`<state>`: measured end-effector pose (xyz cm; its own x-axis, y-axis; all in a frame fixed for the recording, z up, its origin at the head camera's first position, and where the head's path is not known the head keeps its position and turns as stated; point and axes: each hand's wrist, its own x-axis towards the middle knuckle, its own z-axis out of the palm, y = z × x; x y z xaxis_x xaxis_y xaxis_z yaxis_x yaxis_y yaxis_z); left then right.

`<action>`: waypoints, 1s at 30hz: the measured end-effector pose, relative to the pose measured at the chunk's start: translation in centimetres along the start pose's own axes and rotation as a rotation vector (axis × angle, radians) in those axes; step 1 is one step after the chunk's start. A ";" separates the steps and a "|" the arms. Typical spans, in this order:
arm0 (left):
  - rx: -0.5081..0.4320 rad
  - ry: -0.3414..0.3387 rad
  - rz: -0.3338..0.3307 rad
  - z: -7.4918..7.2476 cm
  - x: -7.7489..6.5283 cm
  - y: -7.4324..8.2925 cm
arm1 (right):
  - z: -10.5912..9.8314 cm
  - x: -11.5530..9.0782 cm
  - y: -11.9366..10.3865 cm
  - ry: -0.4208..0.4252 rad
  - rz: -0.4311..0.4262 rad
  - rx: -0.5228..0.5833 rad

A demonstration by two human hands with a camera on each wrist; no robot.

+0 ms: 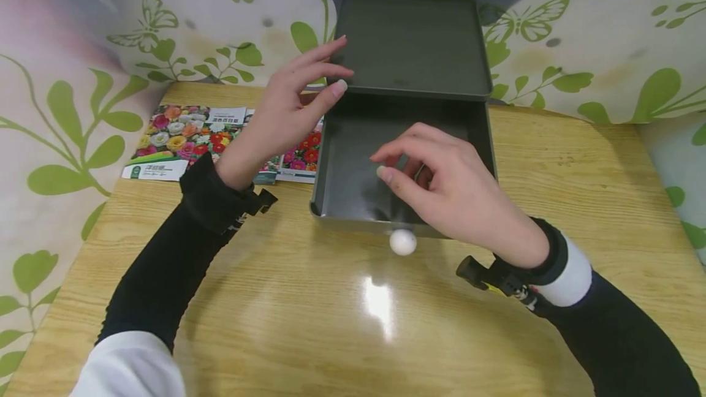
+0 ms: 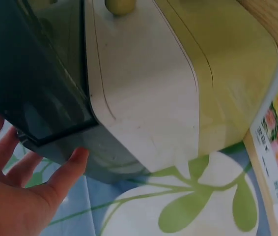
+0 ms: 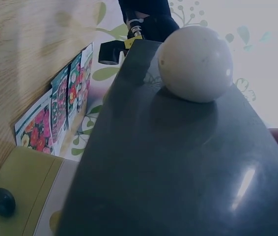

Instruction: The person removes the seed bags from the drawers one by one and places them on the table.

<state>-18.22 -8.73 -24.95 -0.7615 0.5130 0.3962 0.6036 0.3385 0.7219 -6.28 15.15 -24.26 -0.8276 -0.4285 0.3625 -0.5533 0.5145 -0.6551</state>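
Note:
A small cabinet of stacked drawers [image 1: 410,41] stands at the back of the table, its dark top drawer [image 1: 350,158] pulled out toward me. The drawer's round white knob [image 1: 402,242] sits on its front face. My left hand [image 1: 284,109] is at the cabinet's left side, fingers spread; in the left wrist view its thumb [image 2: 70,172] comes up to the dark side wall. Above the pulled-out drawer hovers my right hand [image 1: 447,173], fingers loosely bent and nothing visible between them. Part of the drawer's inside is hidden behind this hand.
Several flower-picture packets [image 1: 184,139] lie to the cabinet's left, partly under my left forearm. Below the dark drawer are a white drawer [image 2: 139,69] and a yellow one [image 2: 237,54]. A leaf-patterned covering [image 1: 551,60] hangs behind the wooden table [image 1: 287,299].

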 end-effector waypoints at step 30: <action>-0.016 0.195 0.032 1.2 -0.2 1.8 | 0.6 -3.3 -1.9 0.117 -0.251 -0.217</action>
<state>-16.68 -7.24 -24.43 -0.7740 0.3602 0.5208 0.6259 0.3112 0.7151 -2.43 15.20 -24.62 -0.6617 -0.4801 0.5759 -0.7375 0.5555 -0.3842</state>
